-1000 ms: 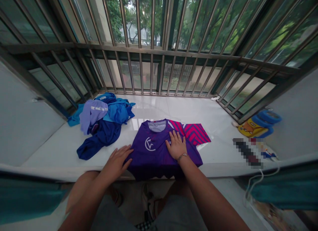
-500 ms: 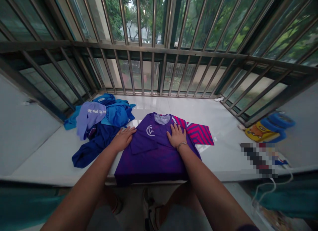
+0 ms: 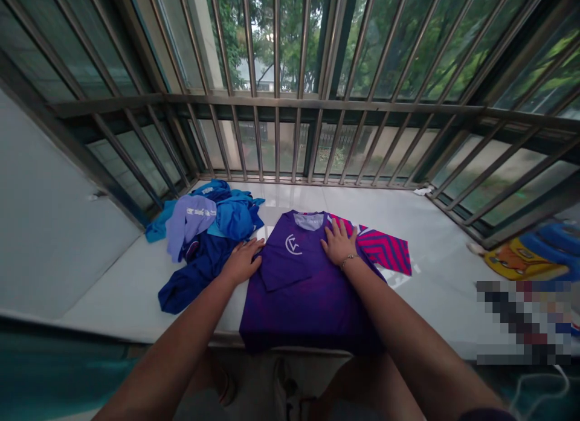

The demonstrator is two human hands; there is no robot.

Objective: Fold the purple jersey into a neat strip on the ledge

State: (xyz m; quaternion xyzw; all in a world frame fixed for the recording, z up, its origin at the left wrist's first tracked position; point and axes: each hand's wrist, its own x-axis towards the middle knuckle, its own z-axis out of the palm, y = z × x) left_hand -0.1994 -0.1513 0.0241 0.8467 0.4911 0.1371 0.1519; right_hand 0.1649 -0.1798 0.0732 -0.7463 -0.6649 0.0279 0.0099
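A purple short-sleeved jersey (image 3: 312,315) lies spread on a white ledge, its front edge hanging over the rim. The left sleeve is folded inward across its front, below a white emblem; the pink-striped sleeve (image 3: 385,250) sticks out to the right. My left hand (image 3: 246,261) rests flat at the jersey's left edge, fingers stretched out. With fingers spread, my right hand (image 3: 341,243) lies on the jersey near the collar's right side, its fingertips at the pink-striped shoulder. Neither hand grips the cloth.
A heap of blue and lilac clothes (image 3: 193,218) lies left of the jersey on the white ledge (image 3: 444,252). Metal window bars (image 3: 276,137) close off the back. At the right stand a blue and yellow container (image 3: 528,255) and a blurred-out item, with a white cable (image 3: 544,376) below.
The view has turned left, so everything sits farther right. My right hand has slid slightly away from me, toward the pink-striped shoulder. My left hand stays at the jersey's edge.
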